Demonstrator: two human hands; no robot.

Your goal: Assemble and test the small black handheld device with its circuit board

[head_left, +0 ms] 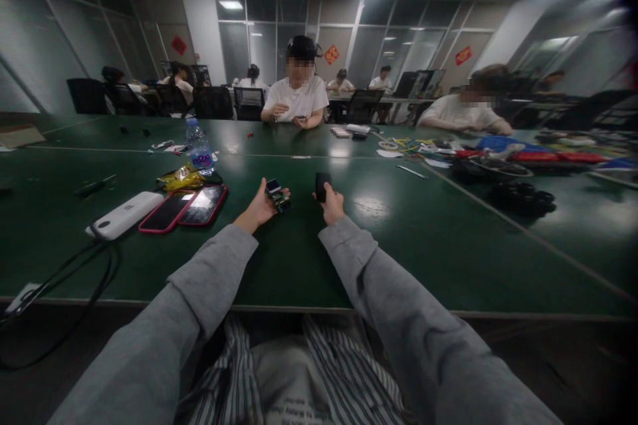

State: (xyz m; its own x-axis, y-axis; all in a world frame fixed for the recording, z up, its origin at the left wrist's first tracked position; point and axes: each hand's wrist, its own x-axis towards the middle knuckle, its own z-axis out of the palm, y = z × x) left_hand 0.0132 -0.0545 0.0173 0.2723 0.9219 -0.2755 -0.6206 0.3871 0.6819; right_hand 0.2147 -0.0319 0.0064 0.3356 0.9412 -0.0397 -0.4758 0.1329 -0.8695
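Note:
Both my arms, in grey sleeves, reach out over a dark green table (409, 239). My left hand (259, 207) is closed around a small electronic module (277, 194) with a tiny bluish screen and green parts, held just above the tabletop. My right hand (331, 204) grips a small black oblong object (321, 184), standing upright in the fingers. The two hands are a short way apart, at the same depth on the table.
Left of my hands lie two phones in red cases (185, 208), a white power bank (124, 215) with cables, a yellow wrapper (182, 178) and a water bottle (200, 148). Black items (521, 198) and colourful clutter lie at right. Two people sit across the table, more behind.

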